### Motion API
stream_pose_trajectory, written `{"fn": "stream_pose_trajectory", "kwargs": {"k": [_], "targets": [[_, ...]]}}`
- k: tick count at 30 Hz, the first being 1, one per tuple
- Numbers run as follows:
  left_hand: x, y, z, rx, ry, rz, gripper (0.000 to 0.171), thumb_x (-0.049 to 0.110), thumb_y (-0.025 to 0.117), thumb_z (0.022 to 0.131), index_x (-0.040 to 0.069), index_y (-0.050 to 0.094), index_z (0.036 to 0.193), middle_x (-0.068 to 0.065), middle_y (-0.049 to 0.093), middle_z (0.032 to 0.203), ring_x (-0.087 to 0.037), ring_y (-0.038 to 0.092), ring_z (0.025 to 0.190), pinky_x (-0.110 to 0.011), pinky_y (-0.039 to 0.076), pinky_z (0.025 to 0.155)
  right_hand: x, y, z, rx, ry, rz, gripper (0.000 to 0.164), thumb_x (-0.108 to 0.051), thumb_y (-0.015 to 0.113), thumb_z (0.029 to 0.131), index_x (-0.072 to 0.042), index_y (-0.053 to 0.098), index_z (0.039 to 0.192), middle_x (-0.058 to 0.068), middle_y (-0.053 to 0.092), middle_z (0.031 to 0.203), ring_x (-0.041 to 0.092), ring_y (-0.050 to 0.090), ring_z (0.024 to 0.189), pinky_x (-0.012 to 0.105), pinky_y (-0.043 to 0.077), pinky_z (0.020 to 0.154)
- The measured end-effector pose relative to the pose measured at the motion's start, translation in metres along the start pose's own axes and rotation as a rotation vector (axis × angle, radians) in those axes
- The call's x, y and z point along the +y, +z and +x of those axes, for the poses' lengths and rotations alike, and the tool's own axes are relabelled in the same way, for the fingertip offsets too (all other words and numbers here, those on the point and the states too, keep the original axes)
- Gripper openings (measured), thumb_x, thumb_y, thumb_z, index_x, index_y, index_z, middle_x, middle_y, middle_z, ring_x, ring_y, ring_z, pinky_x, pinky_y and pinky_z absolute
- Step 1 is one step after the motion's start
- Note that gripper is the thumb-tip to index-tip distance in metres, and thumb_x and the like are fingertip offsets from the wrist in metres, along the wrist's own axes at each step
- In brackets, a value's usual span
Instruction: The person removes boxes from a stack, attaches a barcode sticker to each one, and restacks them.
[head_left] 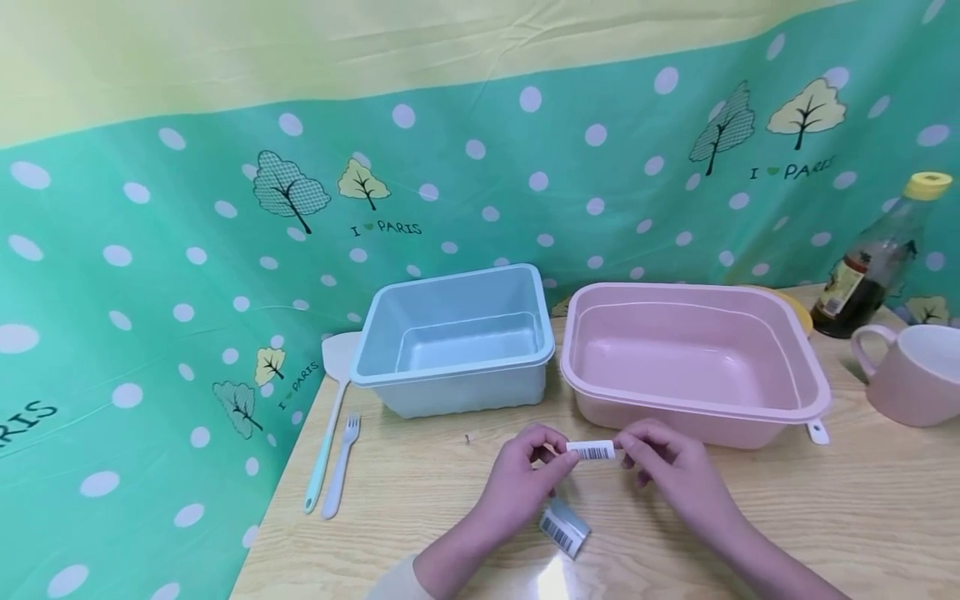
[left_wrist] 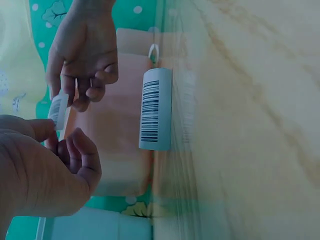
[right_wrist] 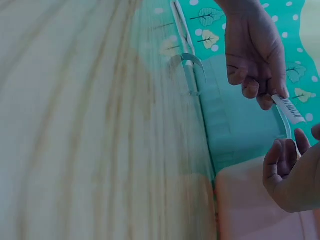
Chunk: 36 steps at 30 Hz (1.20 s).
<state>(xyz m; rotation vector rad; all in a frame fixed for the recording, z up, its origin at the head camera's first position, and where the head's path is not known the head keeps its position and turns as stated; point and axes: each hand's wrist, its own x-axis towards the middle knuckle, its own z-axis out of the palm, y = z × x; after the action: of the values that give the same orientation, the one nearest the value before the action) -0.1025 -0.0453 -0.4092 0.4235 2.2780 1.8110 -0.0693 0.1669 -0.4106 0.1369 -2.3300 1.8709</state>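
White label (head_left: 591, 451), barcoded, held approx. horiz. (head view) above the bench (head_left: 397, 492), bars facing head cam. L hand (head_left: 525, 479): thumb & finger pinch the label's L end, so this grip is closed on it; remaining fingers curled (R wrist view). R hand (head_left: 671, 467): thumb & fingertips bent at label's R end; head view suggests contact, R wrist view a narrow gap, so cannot tell whether this grip holds the label. Curved strip (head_left: 565, 528), also barcoded: on bench, just beside & below L hand in head view; bars plain in L wrist view, arched edge in R wrist view.

Surroundings (head view): blue basin (head_left: 472, 389) & pink basin (head_left: 675, 367) stand side by side beyond the hands, R hand just in front of the pink one. Handle tip (head_left: 818, 432), white, projects at pink basin's near R corner. Far L: spatula (head_left: 330, 433), turquoise handle, pale head next to blue basin; fork (head_left: 341, 467), pale, lies alongside. Far R: bottle (head_left: 855, 283) w/ yellow cap & dark liquid; pink mug (head_left: 918, 375), handle toward pink basin. Yellow item (head_left: 798, 310), mostly hidden behind pink basin. Cloth backdrop (head_left: 480, 183): green & cream, w/ dots, trees, "PARIS" lettering. Pale sleeve (head_left: 401, 581) on L arm.
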Motion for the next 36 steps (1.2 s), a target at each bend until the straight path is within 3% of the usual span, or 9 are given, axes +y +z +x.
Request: {"fn": "stream_pose_trajectory", "kwargs": {"k": [5, 13, 23, 28, 36], "targets": [[0.002, 0.002, 0.003, -0.01, -0.012, 0.028, 0.007, 0.017, 0.072, 0.094, 0.011, 0.068, 0.092, 0.002, 0.059, 0.095, -0.01, 0.053, 0.07, -0.021, 0.049, 0.053, 0.003, -0.002, -0.001, 0.034, -0.125, -0.112, 0.005, -0.005, 0.075, 0.09, -0.009, 0.074, 0.093, 0.005, 0.067, 0.097, 0.011, 0.063, 0.08, 0.028, 0.058, 0.064], [0.002, 0.016, 0.016, -0.032, 0.054, 0.128, 0.008, 0.018, 0.074, 0.092, 0.013, 0.069, 0.089, 0.006, 0.059, 0.093, -0.007, 0.056, 0.077, -0.021, 0.05, 0.06, 0.01, -0.011, -0.009, 0.118, -0.174, -0.199, 0.014, -0.001, 0.08, 0.084, -0.013, 0.073, 0.085, -0.001, 0.066, 0.093, 0.01, 0.061, 0.077, 0.024, 0.055, 0.062], [0.007, 0.042, 0.03, 0.028, 0.132, 0.155, 0.005, 0.009, 0.078, 0.086, 0.008, 0.073, 0.085, 0.009, 0.057, 0.082, -0.002, 0.051, 0.066, -0.018, 0.047, 0.059, 0.016, -0.026, -0.017, 0.231, -0.127, -0.262, 0.015, 0.001, 0.081, 0.081, -0.011, 0.073, 0.081, -0.002, 0.066, 0.085, 0.008, 0.058, 0.072, 0.018, 0.05, 0.062], [0.01, 0.052, 0.036, 0.014, 0.113, 0.159, 0.009, 0.01, 0.082, 0.084, 0.01, 0.072, 0.083, 0.008, 0.058, 0.083, -0.003, 0.052, 0.068, -0.019, 0.047, 0.06, 0.018, -0.033, -0.019, 0.258, -0.102, -0.285, 0.014, -0.001, 0.082, 0.082, -0.01, 0.071, 0.081, -0.002, 0.063, 0.081, 0.009, 0.055, 0.069, 0.019, 0.048, 0.059], [0.013, 0.065, 0.039, -0.003, 0.058, 0.131, 0.018, 0.01, 0.085, 0.081, 0.013, 0.068, 0.08, 0.01, 0.059, 0.072, -0.003, 0.052, 0.062, -0.018, 0.045, 0.052, 0.018, -0.039, -0.019, 0.269, -0.071, -0.316, 0.017, -0.006, 0.085, 0.08, -0.01, 0.069, 0.082, -0.001, 0.061, 0.079, 0.009, 0.055, 0.067, 0.02, 0.048, 0.058]]}}
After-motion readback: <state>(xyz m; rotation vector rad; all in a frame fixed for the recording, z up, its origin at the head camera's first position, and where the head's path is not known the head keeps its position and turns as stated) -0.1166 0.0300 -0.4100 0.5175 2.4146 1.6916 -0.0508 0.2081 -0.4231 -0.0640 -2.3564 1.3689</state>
